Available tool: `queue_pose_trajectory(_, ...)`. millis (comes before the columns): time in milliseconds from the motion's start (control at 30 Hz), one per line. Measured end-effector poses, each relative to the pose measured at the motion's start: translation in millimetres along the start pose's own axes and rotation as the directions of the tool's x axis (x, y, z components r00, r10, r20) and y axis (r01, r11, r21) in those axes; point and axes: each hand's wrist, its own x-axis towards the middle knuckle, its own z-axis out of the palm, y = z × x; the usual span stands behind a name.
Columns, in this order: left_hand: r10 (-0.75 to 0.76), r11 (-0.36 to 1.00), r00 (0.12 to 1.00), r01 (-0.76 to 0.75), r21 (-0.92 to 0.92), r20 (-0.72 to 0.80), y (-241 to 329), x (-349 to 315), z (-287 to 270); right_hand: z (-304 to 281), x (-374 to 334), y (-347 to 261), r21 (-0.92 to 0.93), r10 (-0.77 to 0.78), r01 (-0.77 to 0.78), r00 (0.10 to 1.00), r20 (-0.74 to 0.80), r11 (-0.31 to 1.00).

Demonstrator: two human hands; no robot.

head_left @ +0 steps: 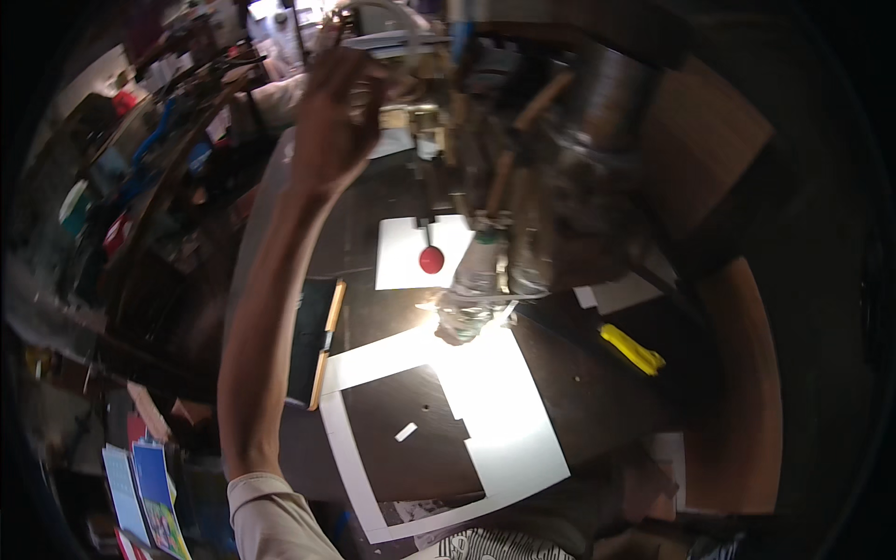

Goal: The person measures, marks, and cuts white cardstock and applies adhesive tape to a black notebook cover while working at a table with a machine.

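beige sleeve sits left of the white cut-out sheet; well beyond that sheet, the blurred left hand is near a tan block, grip unclear; right hand unseen, state untold.

The location appears to be a workshop. A dark worktable carries a yellow tool and a white sheet with a cut-out under bright local lighting; mixed articles crowd the left side.

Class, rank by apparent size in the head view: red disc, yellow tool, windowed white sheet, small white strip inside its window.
1. Windowed white sheet
2. Yellow tool
3. Red disc
4. Small white strip
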Motion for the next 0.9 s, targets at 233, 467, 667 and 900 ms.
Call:
queue_pose_trajectory(233, -0.439, 0.889, 0.889, 0.410, -0.202, -0.127, 68, -41, -42, 17, -1, 32, 0.040, 0.008, -0.010, 0.997, 0.070, 0.999)
queue_pose_trajectory(467, -0.546, 0.836, 0.817, 0.546, 0.058, 0.186, 195, -187, -104, 14, 2, 101, -0.077, 0.167, -0.149, 0.868, 0.468, 0.986)
queue_pose_trajectory(667, -0.613, 0.688, 0.522, 0.721, 0.078, 0.593, 281, -229, -132, -64, -79, -151, -0.183, -0.508, 0.567, 0.812, 0.286, 0.803)
queue_pose_trajectory(900, -0.478, 0.799, 0.510, 0.591, 0.112, 0.716, 305, -221, -98, -44, 115, -385, -0.470, -0.976, 0.877, -0.005, -0.218, 0.100)
